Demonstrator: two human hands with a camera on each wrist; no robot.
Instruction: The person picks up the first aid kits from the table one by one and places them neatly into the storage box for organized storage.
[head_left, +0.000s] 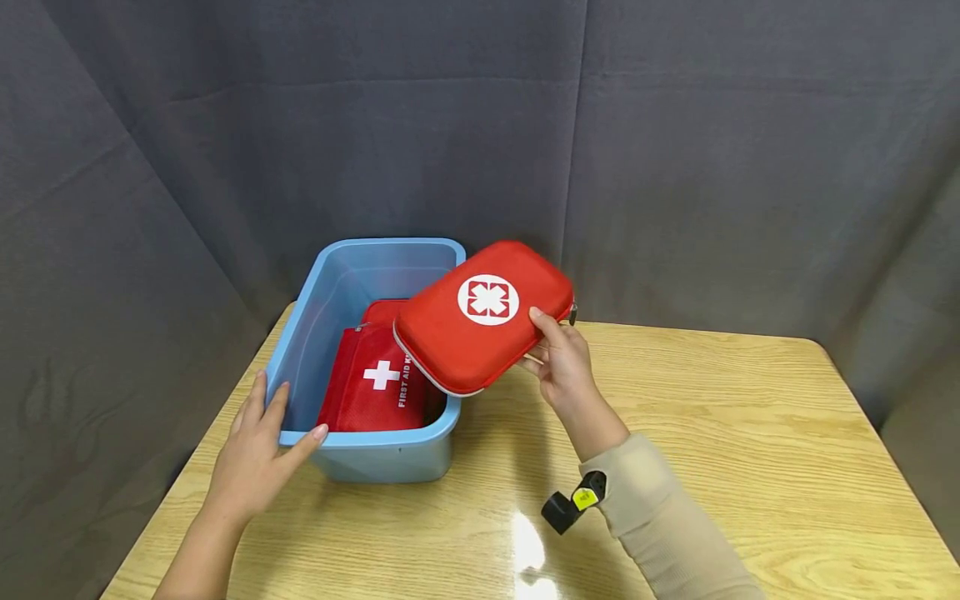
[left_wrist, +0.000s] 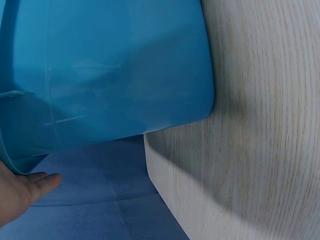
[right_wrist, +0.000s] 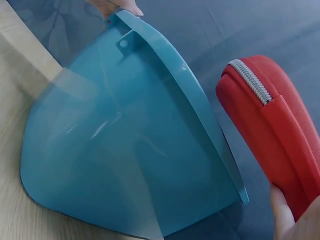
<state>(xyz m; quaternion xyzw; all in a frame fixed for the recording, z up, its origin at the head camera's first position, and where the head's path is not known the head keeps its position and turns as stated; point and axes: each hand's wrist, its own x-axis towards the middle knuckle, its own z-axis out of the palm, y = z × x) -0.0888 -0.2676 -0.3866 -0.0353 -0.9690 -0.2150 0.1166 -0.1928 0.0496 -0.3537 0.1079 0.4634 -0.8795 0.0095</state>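
My right hand [head_left: 566, 358] grips a red hard-shell first aid case [head_left: 427, 325] by its right end, thumb on top and fingers beneath. The case bears a white round emblem and is tilted over the right rim of a blue plastic bin [head_left: 378, 462]. In the right wrist view the case's silver zipper [right_wrist: 250, 82] shows. A flat red first aid pouch [head_left: 360, 392] with a white cross lies inside the bin, partly hidden by the case. My left hand [head_left: 251, 462] rests on the bin's near left corner, thumb and fingers spread straight along the rim.
The bin stands on the left part of a wooden table [head_left: 712, 433]. Grey cloth [head_left: 675, 167] hangs behind the table and along its sides. A black strap device with a yellow label [head_left: 583, 498] is on my right wrist.
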